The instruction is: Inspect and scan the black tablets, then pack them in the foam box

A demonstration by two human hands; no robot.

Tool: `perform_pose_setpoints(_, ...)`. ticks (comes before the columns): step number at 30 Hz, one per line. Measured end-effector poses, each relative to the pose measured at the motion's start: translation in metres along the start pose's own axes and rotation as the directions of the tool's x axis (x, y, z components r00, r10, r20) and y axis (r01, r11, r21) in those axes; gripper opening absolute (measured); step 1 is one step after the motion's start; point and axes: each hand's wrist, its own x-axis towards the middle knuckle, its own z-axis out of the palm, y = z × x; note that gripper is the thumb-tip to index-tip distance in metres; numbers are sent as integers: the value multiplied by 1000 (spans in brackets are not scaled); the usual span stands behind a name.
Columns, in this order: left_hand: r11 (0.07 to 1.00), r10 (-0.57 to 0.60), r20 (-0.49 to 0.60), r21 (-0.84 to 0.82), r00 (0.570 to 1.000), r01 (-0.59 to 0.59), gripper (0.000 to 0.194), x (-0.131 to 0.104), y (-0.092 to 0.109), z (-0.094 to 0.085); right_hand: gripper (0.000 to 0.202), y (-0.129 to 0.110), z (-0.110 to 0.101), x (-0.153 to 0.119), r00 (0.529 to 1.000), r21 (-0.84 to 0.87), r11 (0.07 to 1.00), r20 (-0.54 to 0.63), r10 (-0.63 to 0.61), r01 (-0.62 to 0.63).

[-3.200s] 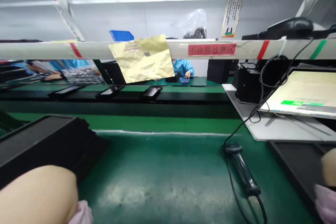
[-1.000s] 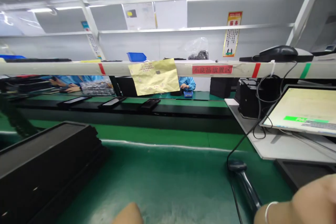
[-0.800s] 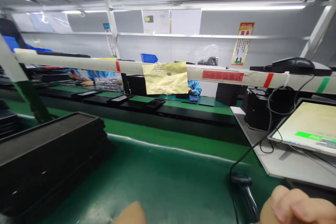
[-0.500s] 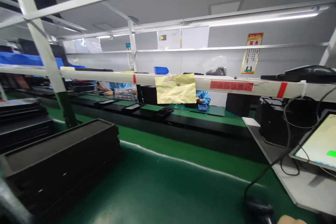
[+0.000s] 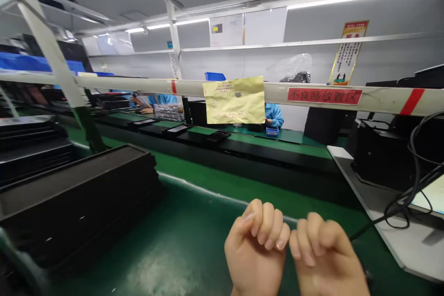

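My left hand (image 5: pixel 256 252) is raised over the green bench mat (image 5: pixel 163 245), palm side toward me, its fingers curled into a loose fist. Just to its right is my right hand (image 5: pixel 322 256), curled the same way and slightly blurred. The little-finger sides of the two fists meet or nearly meet. No object shows in either hand. Behind my right wrist a black cable (image 5: pixel 373 227) runs down from the right; the dark thing at its lower end is mostly hidden.
Stacked black trays (image 5: pixel 83 199) stand at left. At right are a white board (image 5: pixel 412 245) and a screen edge (image 5: pixel 432 196). A shelf rail (image 5: pixel 277 90) with a yellow paper (image 5: pixel 236 101) crosses ahead. Beyond the black conveyor (image 5: pixel 260 159), a person in blue (image 5: pixel 274 114) sits.
Both fists have come up into the lower middle; before, only a bit of a hand showed at the bottom right, beside a dark corded device. The view has tilted down and shifted left.
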Motion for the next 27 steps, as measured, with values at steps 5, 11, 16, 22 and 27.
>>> perform_pose_setpoints(5, 980, -16, 47, -197, 999, 25, 42, 18, -7, -9, 18, 12, 14, 11, 968, 298, 925, -15, 250, -234)
perform_pose_setpoints(11, 996, 68, 118, -73, 991, -59, 42, 18, -10, -14, 17, 5, 6, 19, 937, 422, 843, 48, 346, -333)
perform_pose_setpoints(16, 997, 74, 205, 20, 976, -80, 43, 18, -12, -11, 19, 3, 12, 23, 952, 501, 824, -2, 306, -264)
perform_pose_setpoints(22, 848, 113, 321, 462, 940, -259, 35, 14, -6, -15, 21, -2, 15, 25, 962, 516, 825, -7, 273, -231)
perform_pose_setpoints(27, 438, -44, 488, 794, 872, -422, 2, 17, 7, -20, 23, -6, 15, 27, 967, 510, 835, -19, 253, -209)
